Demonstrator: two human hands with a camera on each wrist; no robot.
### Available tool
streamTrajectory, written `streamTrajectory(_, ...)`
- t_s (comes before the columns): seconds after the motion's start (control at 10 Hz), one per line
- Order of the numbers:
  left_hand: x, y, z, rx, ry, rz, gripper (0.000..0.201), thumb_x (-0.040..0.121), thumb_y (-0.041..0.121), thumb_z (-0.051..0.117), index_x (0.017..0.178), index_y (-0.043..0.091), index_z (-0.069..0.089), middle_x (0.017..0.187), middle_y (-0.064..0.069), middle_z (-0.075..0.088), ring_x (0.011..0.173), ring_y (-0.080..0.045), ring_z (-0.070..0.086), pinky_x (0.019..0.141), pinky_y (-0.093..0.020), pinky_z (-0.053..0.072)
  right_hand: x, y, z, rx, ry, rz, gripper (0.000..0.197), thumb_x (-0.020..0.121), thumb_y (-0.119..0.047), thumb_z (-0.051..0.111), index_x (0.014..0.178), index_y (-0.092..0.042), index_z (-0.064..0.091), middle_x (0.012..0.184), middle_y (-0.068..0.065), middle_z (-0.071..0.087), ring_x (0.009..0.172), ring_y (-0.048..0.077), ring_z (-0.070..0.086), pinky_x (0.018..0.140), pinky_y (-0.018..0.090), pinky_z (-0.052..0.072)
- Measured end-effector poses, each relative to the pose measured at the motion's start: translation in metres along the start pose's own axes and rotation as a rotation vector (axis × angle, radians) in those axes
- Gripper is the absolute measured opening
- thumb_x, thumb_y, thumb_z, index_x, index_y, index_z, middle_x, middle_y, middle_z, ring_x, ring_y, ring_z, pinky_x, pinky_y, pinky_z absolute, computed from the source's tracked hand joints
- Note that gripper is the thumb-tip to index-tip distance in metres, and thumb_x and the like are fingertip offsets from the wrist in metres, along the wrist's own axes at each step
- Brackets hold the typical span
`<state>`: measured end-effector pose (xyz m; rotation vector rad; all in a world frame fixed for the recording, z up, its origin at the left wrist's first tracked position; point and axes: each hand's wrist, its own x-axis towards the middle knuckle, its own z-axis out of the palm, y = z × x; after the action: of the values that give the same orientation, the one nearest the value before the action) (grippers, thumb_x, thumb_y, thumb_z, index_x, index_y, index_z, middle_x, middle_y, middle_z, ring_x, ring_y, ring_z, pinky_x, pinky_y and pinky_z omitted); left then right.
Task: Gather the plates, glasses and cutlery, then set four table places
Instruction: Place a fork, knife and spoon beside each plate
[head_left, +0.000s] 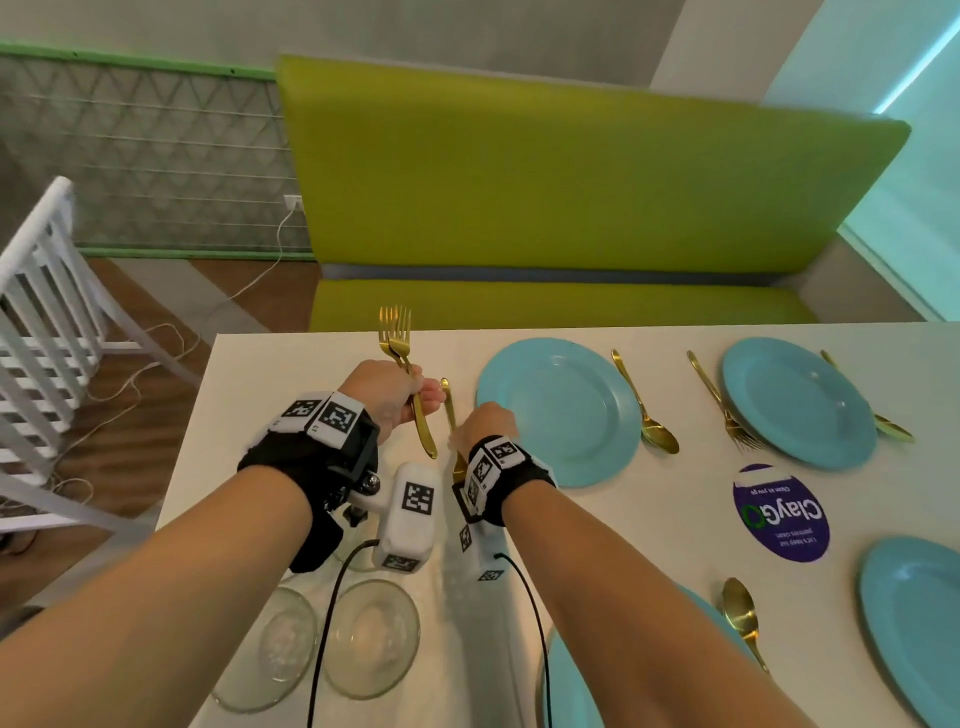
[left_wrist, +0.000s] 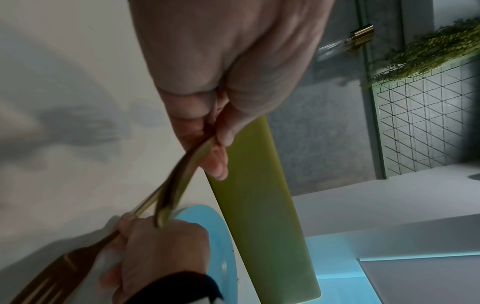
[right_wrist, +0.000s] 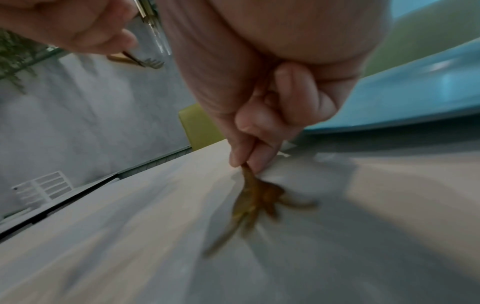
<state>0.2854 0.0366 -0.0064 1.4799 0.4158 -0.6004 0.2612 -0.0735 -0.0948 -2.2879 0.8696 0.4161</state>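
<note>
My left hand (head_left: 410, 397) grips two gold forks (head_left: 396, 332) upright above the white table (head_left: 311, 374), tines up. In the left wrist view their handles (left_wrist: 179, 183) cross my curled fingers. Just right of it, my right hand (head_left: 470, 431) pinches a third gold fork (head_left: 448, 405) left of a blue plate (head_left: 558, 410). In the right wrist view that fork (right_wrist: 250, 191) is blurred, with its tines low against the table top. Two clear glasses (head_left: 371, 636) stand near the front edge under my forearms.
A gold spoon (head_left: 645, 402) lies right of the blue plate. Further right a second plate (head_left: 797, 402) has a fork (head_left: 723, 402) and a spoon (head_left: 885, 422). Two more plates (head_left: 914, 623) sit near me, with a spoon (head_left: 742, 618) and a purple sticker (head_left: 779, 514). Behind the table runs a green bench (head_left: 571, 197).
</note>
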Motion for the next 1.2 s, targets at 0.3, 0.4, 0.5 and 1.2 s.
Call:
streamTrajectory(0.3,0.008,-0.001,0.001,0.022,0.004,-0.007,0.022,0.097,-0.002,0.040,0.078,0.007,0.045,0.074,-0.012,0.058,0.058,-0.018,0.061,0.043,-0.017,0.053,0.009,-0.005,-0.005,-0.011,0.097,0.061,0.027,0.082,-0.023,0.062,0.106,-0.010,0.058,0.109,0.009,0.066,0.101,0.028,0.064,0.084,0.034,0.053)
streamTrajectory(0.4,0.010,-0.002,0.002,0.034,0.011,-0.009,0.023,0.097,-0.002,0.040,0.077,0.007,0.045,0.073,-0.011,0.057,0.047,-0.014,0.063,0.042,-0.017,0.052,0.013,-0.003,-0.009,0.009,0.111,0.062,0.033,0.080,-0.027,0.065,0.107,-0.010,0.056,0.110,0.009,0.065,0.101,0.028,0.064,0.085,0.035,0.054)
streamTrajectory(0.5,0.011,-0.004,0.002,0.048,0.020,-0.014,0.023,0.098,-0.001,0.040,0.077,0.008,0.044,0.074,-0.011,0.057,0.061,-0.017,0.059,0.042,-0.016,0.052,0.016,-0.002,-0.013,0.022,0.120,0.068,0.036,0.079,-0.031,0.069,0.105,-0.011,0.056,0.109,0.008,0.065,0.100,0.028,0.064,0.083,0.035,0.054)
streamTrajectory(1.2,-0.004,-0.007,0.008,0.090,-0.008,-0.045,0.019,0.100,0.007,0.039,0.085,0.000,0.049,0.075,-0.011,0.057,0.063,-0.017,0.057,0.040,-0.017,0.051,-0.009,0.000,-0.040,0.035,0.083,-0.065,0.037,0.083,-0.049,0.062,0.077,-0.014,0.052,0.075,0.005,0.056,0.067,0.021,0.056,0.054,0.026,0.041)
